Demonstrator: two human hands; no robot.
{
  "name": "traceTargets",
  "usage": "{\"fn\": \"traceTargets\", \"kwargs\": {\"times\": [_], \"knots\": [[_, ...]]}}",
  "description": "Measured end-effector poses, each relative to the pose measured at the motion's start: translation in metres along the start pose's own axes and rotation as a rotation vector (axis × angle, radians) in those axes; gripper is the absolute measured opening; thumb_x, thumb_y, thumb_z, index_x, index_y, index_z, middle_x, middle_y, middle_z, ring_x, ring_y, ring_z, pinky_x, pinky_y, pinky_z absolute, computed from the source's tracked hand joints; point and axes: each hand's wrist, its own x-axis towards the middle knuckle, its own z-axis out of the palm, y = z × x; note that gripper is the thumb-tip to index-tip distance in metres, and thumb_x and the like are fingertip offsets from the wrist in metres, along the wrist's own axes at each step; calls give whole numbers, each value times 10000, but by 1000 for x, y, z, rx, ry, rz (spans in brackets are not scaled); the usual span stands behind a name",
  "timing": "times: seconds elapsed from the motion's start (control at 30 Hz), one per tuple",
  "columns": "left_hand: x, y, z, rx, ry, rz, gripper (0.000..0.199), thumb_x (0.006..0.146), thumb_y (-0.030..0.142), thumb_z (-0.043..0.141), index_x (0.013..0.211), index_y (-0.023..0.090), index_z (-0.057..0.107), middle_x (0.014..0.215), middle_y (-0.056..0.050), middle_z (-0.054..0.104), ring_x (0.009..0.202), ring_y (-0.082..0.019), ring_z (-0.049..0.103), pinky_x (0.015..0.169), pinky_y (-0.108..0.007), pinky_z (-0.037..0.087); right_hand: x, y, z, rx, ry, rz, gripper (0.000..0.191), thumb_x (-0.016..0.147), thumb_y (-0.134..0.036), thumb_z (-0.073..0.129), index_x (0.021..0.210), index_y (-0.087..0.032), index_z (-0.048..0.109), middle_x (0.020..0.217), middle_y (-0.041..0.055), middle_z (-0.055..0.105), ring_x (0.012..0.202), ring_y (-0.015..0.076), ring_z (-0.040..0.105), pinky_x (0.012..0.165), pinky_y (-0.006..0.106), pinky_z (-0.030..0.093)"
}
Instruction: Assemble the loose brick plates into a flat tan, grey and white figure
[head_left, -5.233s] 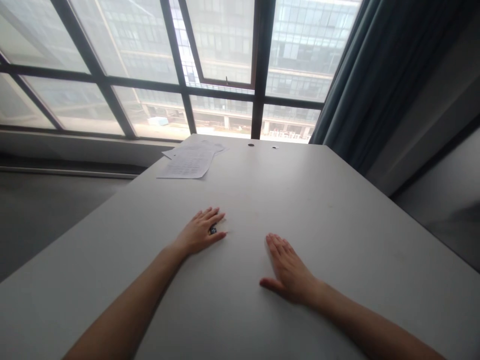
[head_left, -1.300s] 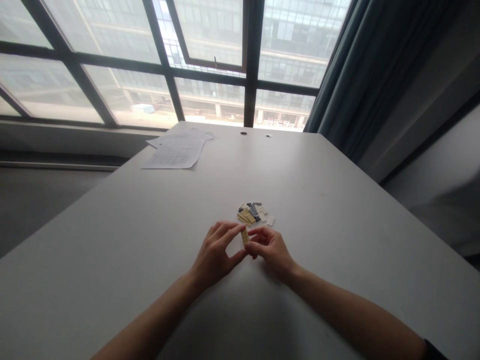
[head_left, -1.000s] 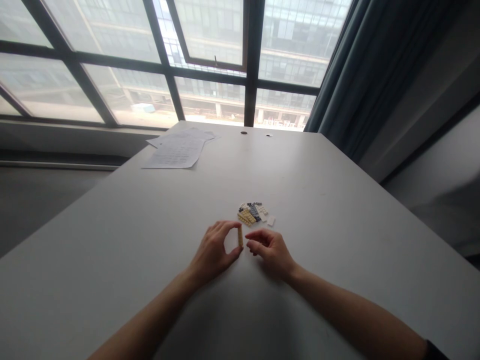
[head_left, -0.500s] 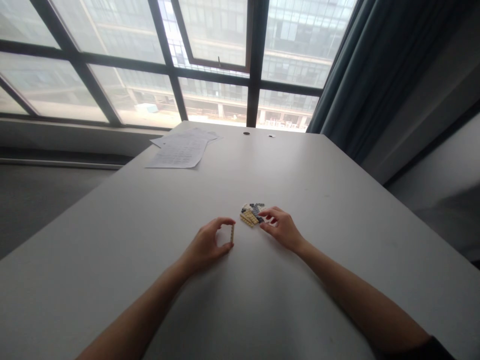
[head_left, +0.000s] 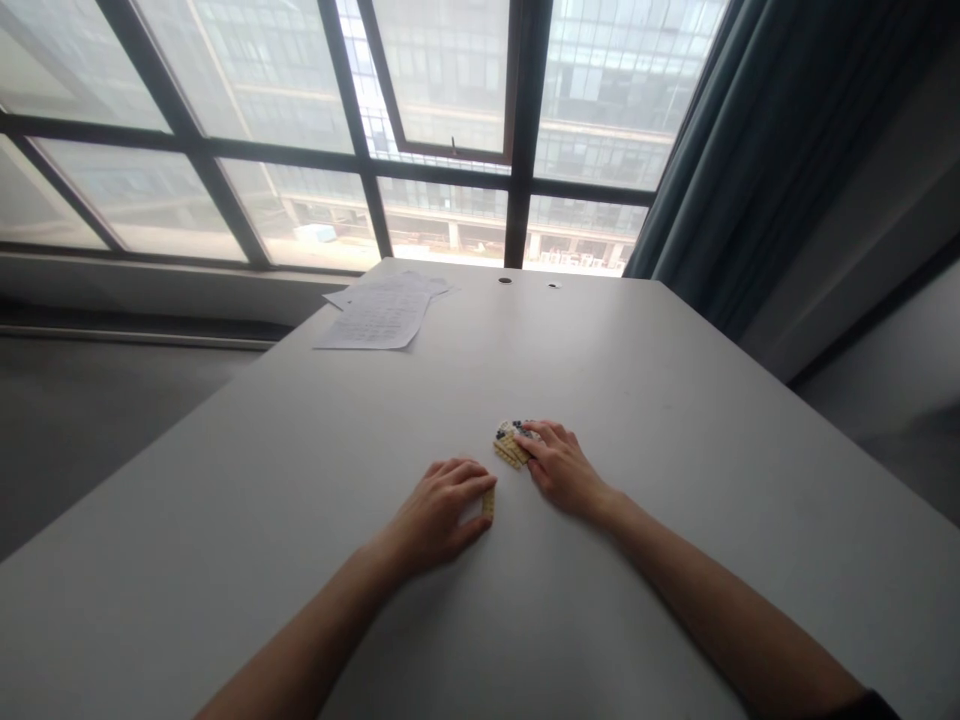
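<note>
My left hand (head_left: 448,510) holds a tan studded building plate (head_left: 489,502) by its ends between thumb and fingers, low over the table. A short way beyond it lies a small pile of building bricks, with tan plates (head_left: 511,451) at the front and white and dark pieces (head_left: 513,428) behind. My right hand (head_left: 566,466) rests over the right side of this pile, fingers stretched out and their tips on the pieces. Nothing shows in its grasp, and it covers part of the pile.
Both hands are over a wide white table (head_left: 600,370). Printed paper sheets (head_left: 382,318) lie at its far left. Two small round spots, one dark (head_left: 505,281) and one partly white (head_left: 554,286), sit near the far edge. Behind stand a window and a dark curtain (head_left: 697,150).
My right hand has moved onto the pile, covering more of it. My left hand has turned the tan plate so more of its face shows. The whole view has shifted slightly.
</note>
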Motion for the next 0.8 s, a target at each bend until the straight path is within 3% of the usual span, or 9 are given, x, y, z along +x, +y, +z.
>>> {"fn": "traceTargets", "kwargs": {"times": [0.4,0.8], "knots": [[0,1,-1,-15,-13,5,376,791,286,627,1162,235,589,1144,-81,616,1099,-246,531,965,-411,395,-2,0,6,-37,57,-25,458,868,-146,479,1315,-238,512,1360,84,492,1264,240,372,1060,407,305],[0,3,-3,-15,-9,23,336,793,273,617,1127,237,603,1100,-75,628,1052,-234,551,940,-391,415,-1,-2,6,-103,22,-55,448,875,-151,462,1308,-248,520,1389,75,478,1290,252,353,1074,431,277]]}}
